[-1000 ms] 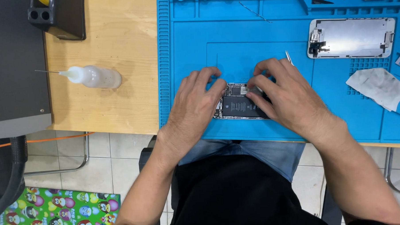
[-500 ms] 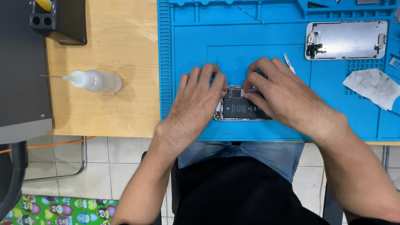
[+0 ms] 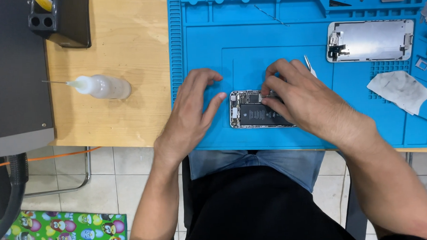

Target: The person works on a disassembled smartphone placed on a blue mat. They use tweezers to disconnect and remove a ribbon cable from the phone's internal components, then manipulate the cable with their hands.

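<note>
An opened phone body (image 3: 253, 115) with a black battery lies on a blue work mat (image 3: 201, 44). My right hand (image 3: 307, 102) covers its right half, with curled fingertips pressing on the parts near its top edge. My left hand (image 3: 192, 111) rests flat on the mat just left of the phone. Its fingers are spread and its thumb is close to the phone's left edge. A thin metal tweezers tip (image 3: 309, 65) sticks out behind my right fingers; whether the hand holds it is hidden.
A detached screen panel (image 3: 370, 40) lies at the mat's upper right, a crumpled grey wipe (image 3: 399, 91) below it. On the wooden table (image 3: 125, 42) lies a clear needle-tip bottle (image 3: 101, 87). A black box (image 3: 65, 21) stands at the back left.
My left hand has slid off the phone to the left and spread open on the mat, uncovering the phone's left half. My right hand stays on the phone.
</note>
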